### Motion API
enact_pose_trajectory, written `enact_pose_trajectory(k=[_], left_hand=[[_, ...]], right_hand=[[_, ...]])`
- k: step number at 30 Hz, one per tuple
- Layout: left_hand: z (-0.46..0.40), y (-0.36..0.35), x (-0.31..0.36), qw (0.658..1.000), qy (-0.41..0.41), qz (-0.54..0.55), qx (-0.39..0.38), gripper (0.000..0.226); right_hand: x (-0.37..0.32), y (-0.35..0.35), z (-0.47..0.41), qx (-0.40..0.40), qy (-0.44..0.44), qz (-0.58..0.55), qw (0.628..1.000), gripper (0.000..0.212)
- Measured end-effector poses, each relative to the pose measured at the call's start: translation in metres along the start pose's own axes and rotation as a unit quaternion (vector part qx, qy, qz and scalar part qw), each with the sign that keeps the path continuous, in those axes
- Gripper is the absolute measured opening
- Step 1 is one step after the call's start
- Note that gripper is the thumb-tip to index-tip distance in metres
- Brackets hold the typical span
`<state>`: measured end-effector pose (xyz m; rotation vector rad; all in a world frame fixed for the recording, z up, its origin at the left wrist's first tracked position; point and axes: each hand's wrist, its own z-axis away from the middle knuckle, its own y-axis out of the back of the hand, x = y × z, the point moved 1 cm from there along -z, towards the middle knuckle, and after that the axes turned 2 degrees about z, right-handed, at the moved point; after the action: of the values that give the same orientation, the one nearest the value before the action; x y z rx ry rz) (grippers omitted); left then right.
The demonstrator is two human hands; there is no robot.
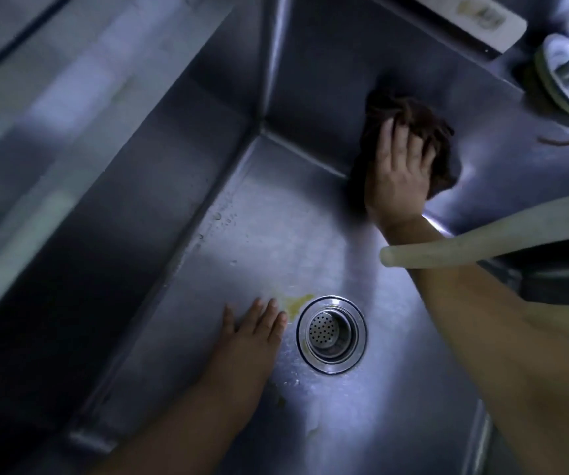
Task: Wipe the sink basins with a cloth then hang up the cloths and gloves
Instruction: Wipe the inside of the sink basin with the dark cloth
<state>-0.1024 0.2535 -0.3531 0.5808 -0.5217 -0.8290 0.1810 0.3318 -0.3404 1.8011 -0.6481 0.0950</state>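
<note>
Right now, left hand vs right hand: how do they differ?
The right hand presses a dark cloth against the basin's far wall; the left hand holds nothing. The left hand lies flat on the basin floor beside the drain strainer, fingers straight; the right hand's fingers curl into the cloth. Both are bare and inside the basin.
</note>
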Motion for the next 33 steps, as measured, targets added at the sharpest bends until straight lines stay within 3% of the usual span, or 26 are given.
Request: enact_pose_trajectory(k=[5, 11, 15, 18, 21, 25, 28, 31, 33], left_hand=[[-0.002, -0.003, -0.002, 1.000, -0.008, 0.007, 0.006, 0.085], [-0.003, -0.005, -0.002, 1.000, -0.010, 0.007, 0.005, 0.095], [-0.001, -0.005, -0.002, 1.000, -0.004, 0.009, 0.013, 0.095], [0.002, -0.003, -0.001, 1.000, 0.000, 0.001, 0.013, 0.095], [0.004, -0.001, 0.000, 1.000, 0.008, 0.010, 0.024, 0.088], [0.013, 0.004, -0.001, 0.999, 0.001, 0.020, 0.032, 0.091], [0.025, 0.005, -0.003, 0.999, 0.000, 0.011, 0.041, 0.090], [0.041, 0.008, -0.005, 0.999, -0.018, -0.009, 0.047, 0.078], [0.052, 0.012, -0.010, 0.998, -0.022, -0.017, 0.051, 0.077]], right_hand=[[-0.060, -0.004, -0.027, 0.001, 0.026, -0.119, 0.993, 0.060], [-0.100, -0.007, -0.040, -0.090, 0.216, -0.278, 0.932, 0.058], [-0.110, -0.002, -0.041, -0.176, 0.138, -0.384, 0.896, 0.068], [-0.114, 0.010, -0.023, -0.224, 0.054, -0.495, 0.838, 0.073], [-0.112, 0.026, 0.019, -0.226, 0.063, -0.559, 0.796, 0.069], [-0.093, 0.040, 0.088, -0.243, 0.090, -0.579, 0.773, 0.067], [-0.062, 0.039, 0.123, -0.282, 0.091, -0.524, 0.798, 0.071], [-0.031, 0.022, 0.129, -0.277, 0.108, -0.369, 0.880, 0.070], [-0.024, 0.011, 0.122, -0.274, 0.082, -0.283, 0.916, 0.075]])
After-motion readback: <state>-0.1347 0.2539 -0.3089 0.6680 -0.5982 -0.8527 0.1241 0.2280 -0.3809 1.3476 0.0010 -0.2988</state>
